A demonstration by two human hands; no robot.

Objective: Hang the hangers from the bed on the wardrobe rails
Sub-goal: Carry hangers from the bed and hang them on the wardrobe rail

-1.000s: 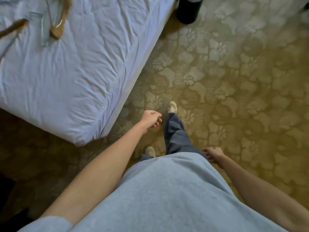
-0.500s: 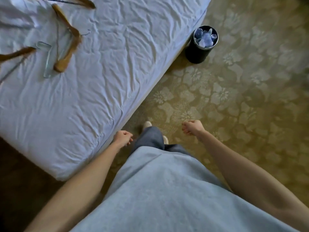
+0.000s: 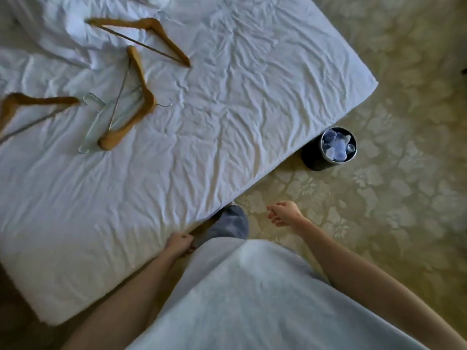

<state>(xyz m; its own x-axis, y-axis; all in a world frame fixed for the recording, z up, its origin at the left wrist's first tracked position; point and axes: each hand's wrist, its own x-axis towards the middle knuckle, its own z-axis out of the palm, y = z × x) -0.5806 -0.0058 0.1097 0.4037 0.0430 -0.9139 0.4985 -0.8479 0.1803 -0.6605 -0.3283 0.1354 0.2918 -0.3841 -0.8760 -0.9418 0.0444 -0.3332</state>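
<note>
Head view shows the person has stepped up to the bed (image 3: 227, 109), hangers (image 3: 131, 97) now nearer though out of reach, left hand (image 3: 180, 245) and right hand (image 3: 284, 213) loosely curled, holding nothing, so picking up likely comes next.

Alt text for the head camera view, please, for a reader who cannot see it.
Three brown wooden hangers and one clear plastic hanger lie on a wrinkled white-sheeted bed. The person stands at its edge, left hand and right hand loosely curled and empty, a black round waste bin on the patterned carpet.
</note>
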